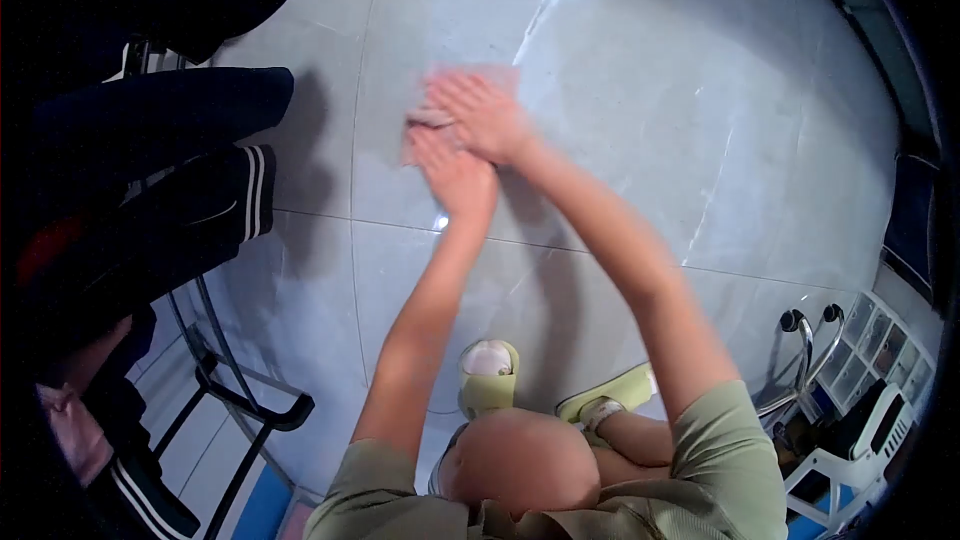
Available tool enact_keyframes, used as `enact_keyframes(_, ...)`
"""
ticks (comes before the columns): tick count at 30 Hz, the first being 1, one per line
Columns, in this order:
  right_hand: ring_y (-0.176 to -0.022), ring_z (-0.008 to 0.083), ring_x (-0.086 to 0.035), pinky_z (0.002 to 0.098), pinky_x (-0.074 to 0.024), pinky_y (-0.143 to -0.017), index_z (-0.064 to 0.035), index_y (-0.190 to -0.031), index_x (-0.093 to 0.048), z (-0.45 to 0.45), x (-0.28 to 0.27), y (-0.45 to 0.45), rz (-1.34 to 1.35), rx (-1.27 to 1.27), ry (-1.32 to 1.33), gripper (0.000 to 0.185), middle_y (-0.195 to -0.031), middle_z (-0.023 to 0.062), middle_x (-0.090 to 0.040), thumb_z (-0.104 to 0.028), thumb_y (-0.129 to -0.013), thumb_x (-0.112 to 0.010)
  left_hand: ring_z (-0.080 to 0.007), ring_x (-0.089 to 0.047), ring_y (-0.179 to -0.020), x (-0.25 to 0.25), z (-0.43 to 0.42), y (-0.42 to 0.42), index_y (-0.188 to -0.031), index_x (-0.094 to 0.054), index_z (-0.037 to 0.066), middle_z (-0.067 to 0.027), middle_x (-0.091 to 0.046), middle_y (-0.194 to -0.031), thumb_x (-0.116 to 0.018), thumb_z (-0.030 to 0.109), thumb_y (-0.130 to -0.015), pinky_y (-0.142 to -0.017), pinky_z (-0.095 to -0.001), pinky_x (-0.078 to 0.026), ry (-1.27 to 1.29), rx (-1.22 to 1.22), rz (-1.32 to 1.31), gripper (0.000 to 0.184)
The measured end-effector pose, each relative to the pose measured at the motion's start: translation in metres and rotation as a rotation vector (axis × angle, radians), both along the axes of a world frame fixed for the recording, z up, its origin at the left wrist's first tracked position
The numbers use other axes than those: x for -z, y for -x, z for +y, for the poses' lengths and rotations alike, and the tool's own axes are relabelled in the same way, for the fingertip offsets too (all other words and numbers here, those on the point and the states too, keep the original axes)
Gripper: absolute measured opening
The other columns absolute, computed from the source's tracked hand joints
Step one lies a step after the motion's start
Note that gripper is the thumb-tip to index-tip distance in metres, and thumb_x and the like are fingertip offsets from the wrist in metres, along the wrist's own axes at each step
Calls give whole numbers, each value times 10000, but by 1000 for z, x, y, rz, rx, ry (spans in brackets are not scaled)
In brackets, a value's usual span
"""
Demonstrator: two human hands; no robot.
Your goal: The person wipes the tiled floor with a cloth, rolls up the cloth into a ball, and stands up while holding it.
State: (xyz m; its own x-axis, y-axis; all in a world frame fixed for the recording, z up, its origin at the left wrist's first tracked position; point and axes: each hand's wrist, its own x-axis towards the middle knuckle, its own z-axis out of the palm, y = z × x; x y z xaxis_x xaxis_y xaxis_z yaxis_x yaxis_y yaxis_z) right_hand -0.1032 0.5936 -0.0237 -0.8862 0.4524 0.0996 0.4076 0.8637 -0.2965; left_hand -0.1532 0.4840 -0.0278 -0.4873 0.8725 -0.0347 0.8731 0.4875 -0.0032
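A pink cloth [503,75] lies on the grey tiled floor [620,120], blurred by motion, with a crumpled fold near its left side. My right hand [485,118] presses down on it, palm down, fingers stretched out flat. Just below and to the left, my left hand [455,175] is also palm down, its fingers laid straight over the cloth's lower left part. The two hands touch or overlap at the right hand's heel. Most of the cloth is hidden beneath them.
Dark clothes [170,110] hang from a black metal rack [255,410] on the left. My feet in yellow-green slippers [487,390] are below. To the right stand a chrome-legged item with casters [805,340], a white drawer unit [880,345] and a white plastic frame [850,470].
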Motion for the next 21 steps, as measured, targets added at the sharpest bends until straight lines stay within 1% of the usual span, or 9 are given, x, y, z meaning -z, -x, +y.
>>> enact_keyframes(2,-1389,228,-248,411,-168,-1141,-116,-1434,-320,10,-4,-51,64,101,147,582,-1504,64,-278,-336,-901,-405,-448,-176,-1369,-6,19,-40,-1303,-395,-133,-331,-284,-1415,-399,279,-864,-1141,-508,-86,17,65,-27,602)
enact_keyframes(4,-1404,266,-203,434,-133,-1144,-83,-1452,-268,17,0,-101,21,103,152,585,-1522,95,-223,-280,-911,-372,-450,-185,-1365,-11,29,-82,-1317,-373,-133,-333,-297,-1407,-411,290,-872,-1139,-508,-97,30,128,-68,615)
enact_keyframes(6,-1403,264,-203,435,-154,-1141,-84,-1447,-278,16,-5,-141,-35,148,129,579,-1517,99,-233,-272,-910,-382,-432,-179,-1373,-14,31,-113,-1339,-358,-117,-305,-298,-1421,-420,304,-875,-1142,-500,-88,35,179,-93,630)
enact_keyframes(10,-1408,272,-186,437,-156,-1141,-75,-1446,-276,7,-14,-162,-137,191,71,586,-1520,105,-222,-263,-904,-397,-403,-170,-1384,-18,22,-131,-1344,-366,-100,-270,-302,-1432,-445,308,-875,-1147,-484,-90,-17,243,-165,626)
enact_keyframes(13,-1417,298,-145,444,-105,-1148,-76,-1458,-247,4,-6,-151,-128,136,129,614,-1524,103,-212,-311,-907,-381,-398,-197,-1377,-13,12,-111,-1332,-389,-95,-283,-305,-1424,-445,275,-870,-1147,-470,-119,-120,283,-222,594)
enact_keyframes(16,-1416,286,-156,436,-101,-1153,-82,-1449,-275,-10,-10,-103,-167,-32,111,638,-1517,100,-233,-354,-888,-415,-409,-224,-1361,-21,-14,-73,-1329,-399,-80,-293,-314,-1412,-450,255,-866,-1146,-468,-135,128,202,-147,573)
enact_keyframes(18,-1413,268,-174,430,-103,-1157,-87,-1433,-310,-22,-8,-57,10,-147,119,658,-1507,97,-259,-393,-864,-439,-382,-238,-1367,-16,-40,-40,-1351,-364,-85,-262,-366,-1401,-442,303,-865,-1156,-456,-101,173,152,-43,627)
enact_keyframes(20,-1399,242,-222,412,-142,-1154,-85,-1399,-362,-37,-6,-11,99,-184,199,634,-1484,81,-312,-349,-836,-483,-400,-243,-1359,-11,-61,-4,-1339,-346,-115,-290,-343,-1401,-468,278,-855,-1152,-464,-113,-27,86,-94,636)
enact_keyframes(21,-1391,232,-239,409,-159,-1147,-90,-1396,-371,-41,-4,10,99,-190,137,638,-1478,74,-325,-359,-832,-497,-407,-237,-1359,-13,-66,13,-1337,-340,-119,-301,-326,-1406,-471,265,-854,-1148,-471,-120,-16,54,-62,630)
